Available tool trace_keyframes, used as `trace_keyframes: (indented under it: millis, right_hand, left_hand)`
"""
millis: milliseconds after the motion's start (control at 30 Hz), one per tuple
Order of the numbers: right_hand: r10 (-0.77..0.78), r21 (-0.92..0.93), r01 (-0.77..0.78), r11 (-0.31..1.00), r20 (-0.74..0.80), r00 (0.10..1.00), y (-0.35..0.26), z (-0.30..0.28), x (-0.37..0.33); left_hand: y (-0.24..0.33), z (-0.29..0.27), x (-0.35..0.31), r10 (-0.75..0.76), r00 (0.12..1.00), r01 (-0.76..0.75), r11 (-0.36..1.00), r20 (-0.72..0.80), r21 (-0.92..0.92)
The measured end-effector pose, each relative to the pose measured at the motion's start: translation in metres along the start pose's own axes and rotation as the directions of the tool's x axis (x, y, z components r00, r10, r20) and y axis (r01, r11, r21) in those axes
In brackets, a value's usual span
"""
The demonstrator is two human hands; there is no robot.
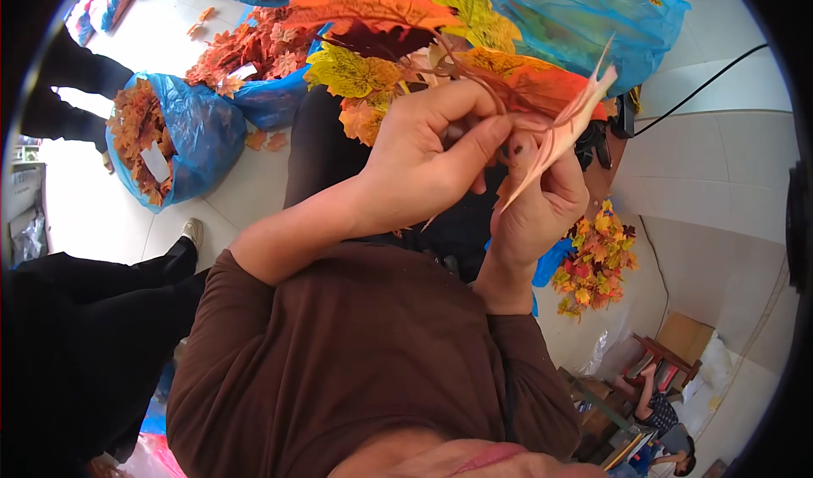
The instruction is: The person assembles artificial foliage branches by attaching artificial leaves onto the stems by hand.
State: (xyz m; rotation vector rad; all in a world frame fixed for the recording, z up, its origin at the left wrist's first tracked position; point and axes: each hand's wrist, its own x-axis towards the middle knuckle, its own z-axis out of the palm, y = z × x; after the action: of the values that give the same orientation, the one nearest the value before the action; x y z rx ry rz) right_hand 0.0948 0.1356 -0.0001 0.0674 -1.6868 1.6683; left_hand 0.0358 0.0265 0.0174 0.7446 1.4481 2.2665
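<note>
My left hand [423,152] is closed around the thin brown stems of an artificial maple leaf spray, thumb and fingers pinched together. Yellow-green leaves [360,71], an orange leaf [542,88] and red ones fan out beyond my knuckles. Close against it, my right hand [542,194] pinches a pale peach artificial leaf [563,131], which stands on edge and hides some of the fingertips. The two hands nearly meet where the stems and the pale leaf come together, above my dark-clothed lap. Exactly how leaf and stem join there is hidden by my fingers.
Blue plastic bags [190,139] of orange-red leaves stand on the floor to the left. A bunch of mixed autumn leaves [597,262] lies at the right. More blue plastic [593,21] is ahead. People's dark-trousered legs [102,300] are at the left; a black cable [703,93] runs right.
</note>
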Motion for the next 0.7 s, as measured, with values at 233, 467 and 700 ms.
trace_keyframes:
  millis: [233, 467, 700]
  right_hand:
    - [0.002, 0.061, -0.004, 0.998, 0.038, 0.999, 0.002, -0.004, 0.004]
    - [-0.063, -0.2, 0.103, 0.974, 0.196, 0.979, -0.004, -0.015, 0.013]
    - [-0.031, -0.282, 0.096, 0.955, 0.227, 0.973, -0.007, -0.023, 0.025]
  left_hand:
    - [0.003, -0.004, 0.003, -0.224, 0.974, 0.224, 0.96, 0.017, -0.166]
    - [0.001, -0.011, 0.005, -0.283, 0.956, 0.292, 0.935, 0.075, -0.199]
    - [-0.005, -0.008, 0.01, -0.269, 0.962, 0.27, 0.963, 0.042, -0.018]
